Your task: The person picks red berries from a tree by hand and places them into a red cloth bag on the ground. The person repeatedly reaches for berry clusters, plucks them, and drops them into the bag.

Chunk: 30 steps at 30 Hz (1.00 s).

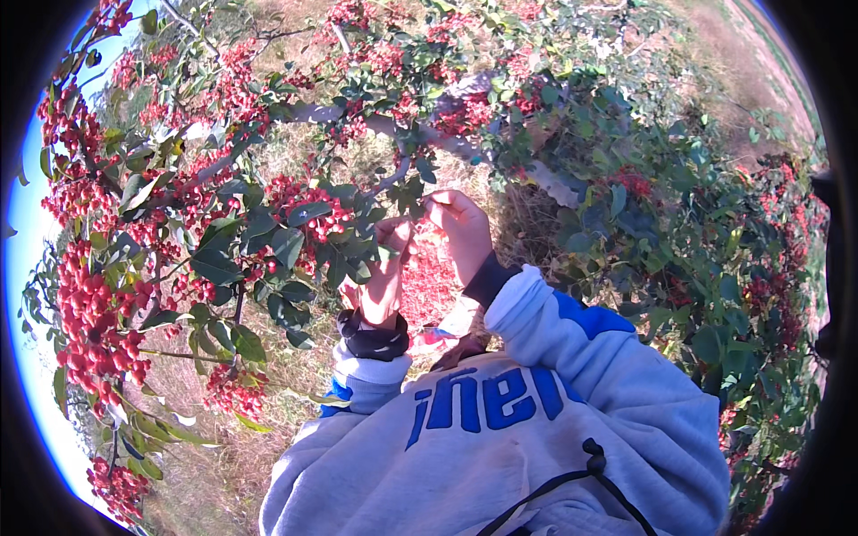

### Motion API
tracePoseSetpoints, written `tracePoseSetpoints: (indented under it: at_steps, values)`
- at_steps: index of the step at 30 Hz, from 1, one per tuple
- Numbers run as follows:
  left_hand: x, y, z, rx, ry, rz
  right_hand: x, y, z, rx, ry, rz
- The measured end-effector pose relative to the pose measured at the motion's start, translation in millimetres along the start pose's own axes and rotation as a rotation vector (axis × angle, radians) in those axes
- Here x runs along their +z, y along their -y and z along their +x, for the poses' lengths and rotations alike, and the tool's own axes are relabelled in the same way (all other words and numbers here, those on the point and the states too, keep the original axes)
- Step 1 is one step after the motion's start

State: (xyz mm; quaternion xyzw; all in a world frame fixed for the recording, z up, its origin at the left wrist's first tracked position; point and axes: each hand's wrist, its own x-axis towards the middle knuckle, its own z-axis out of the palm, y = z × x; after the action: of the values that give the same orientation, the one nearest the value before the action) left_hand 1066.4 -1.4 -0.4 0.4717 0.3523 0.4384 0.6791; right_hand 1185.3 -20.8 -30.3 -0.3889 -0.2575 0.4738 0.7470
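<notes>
My left hand (382,271) is raised among dark green leaves (288,244), its fingers bent at a leafy twig; leaves hide part of it. Close beside it on the right, my right hand (462,228) has thumb and index finger brought together just under small leaves (407,194). Whether either hand pinches a stem or berries cannot be made out. Below and between both hands lies a heap of picked red berries (429,281), in a container whose rim is mostly hidden. A cluster of red berries (325,211) hangs on the branch left of my hands.
A thick grey branch (436,137) crosses beyond my hands. Heavy berry clusters (94,321) hang at the left, near the camera. Dense leafy bushes (670,221) with more berries fill the right side. Dry grass (221,449) covers the ground at the lower left.
</notes>
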Motion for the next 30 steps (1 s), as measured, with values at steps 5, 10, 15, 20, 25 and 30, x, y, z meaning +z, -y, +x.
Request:
tracePoseSetpoints:
  at_steps: [5,10,15,20,25,30]
  values:
    - [1.5,10.1,-5.6,-0.033,0.012,-0.267,-6.1,20.8,-4.9,0.051,-0.069,0.150]
    - [-12.6,14.4,-6.3,-0.095,0.204,-0.650,-18.4,33.7,-4.0,0.132,-0.146,0.456]
    - [-24.4,23.4,-12.9,-0.141,0.251,-0.888,-32.2,20.0,-5.3,0.155,-0.056,0.529]
    - [-23.3,20.2,-21.5,-0.153,-0.031,-0.844,-40.9,-37.2,-11.9,0.137,0.276,-0.539]
    - [-33.8,34.8,-24.4,-0.091,-0.034,-0.612,-15.9,-1.4,-25.4,0.066,0.170,-0.445]
    - [-24.9,42.4,-27.6,-0.004,-0.028,-0.406,-4.6,18.2,-27.1,-0.514,0.275,-0.766]
